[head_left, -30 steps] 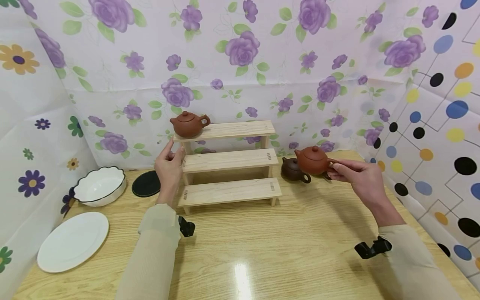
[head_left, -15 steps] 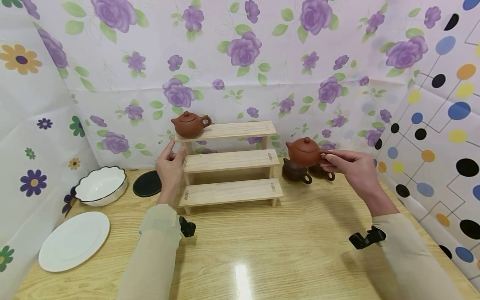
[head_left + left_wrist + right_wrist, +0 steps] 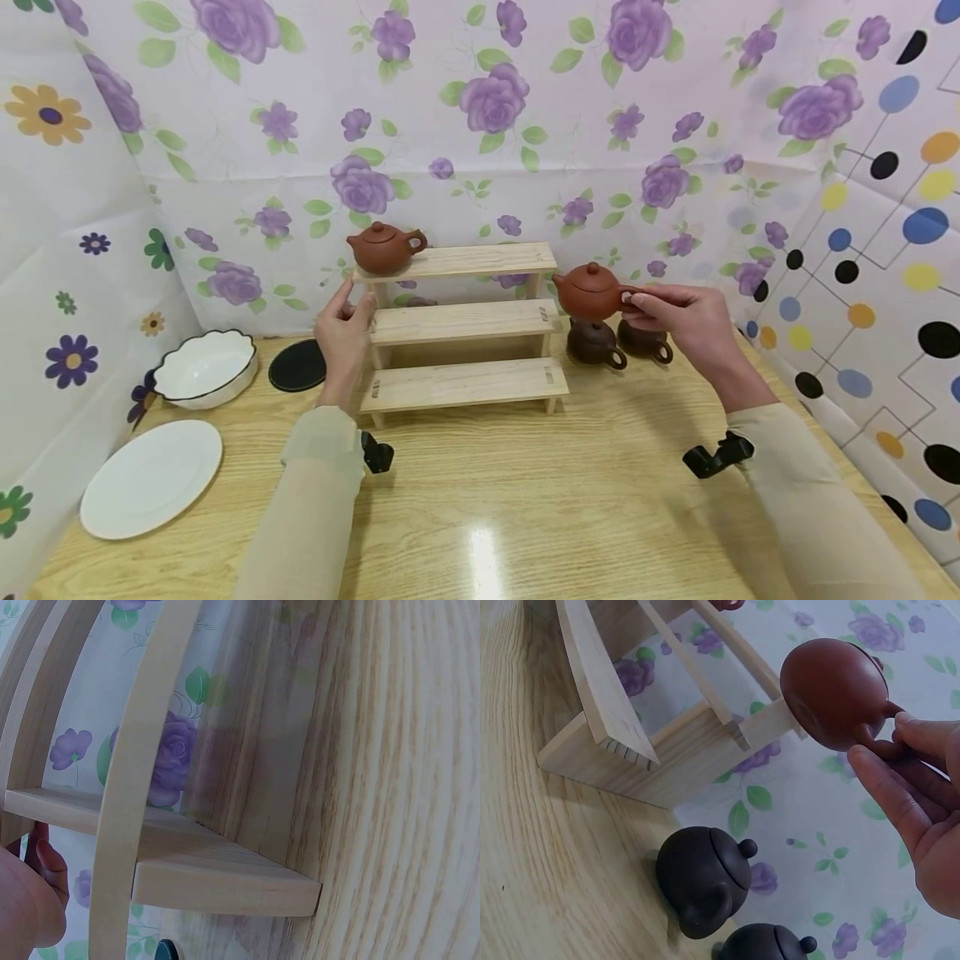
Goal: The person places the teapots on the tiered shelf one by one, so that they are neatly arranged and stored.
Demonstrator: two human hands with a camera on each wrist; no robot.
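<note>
My right hand (image 3: 690, 321) pinches the handle of a reddish-brown teapot (image 3: 587, 293), raised at the right end of a three-step wooden shelf (image 3: 465, 321). The right wrist view shows the teapot's rounded body (image 3: 829, 694) from below, with fingertips (image 3: 866, 761) at its handle. My left hand (image 3: 343, 337) grips the shelf's left side near the upper steps; in the left wrist view its fingers are partly hidden behind the wood. A second reddish-brown teapot (image 3: 381, 250) sits on the top step's left end, spout to the left.
Two dark brown teapots (image 3: 592, 343) stand on the table (image 3: 450, 492) right of the shelf, below the raised one. On the left are a black round mat (image 3: 296, 367), a white scalloped bowl (image 3: 206, 367) and a white plate (image 3: 152, 479). Patterned walls enclose the table.
My right hand has carried the reddish-brown teapot left and upward, from in front of the dark teapots to above them, close to the shelf. My left hand keeps its place on the shelf.
</note>
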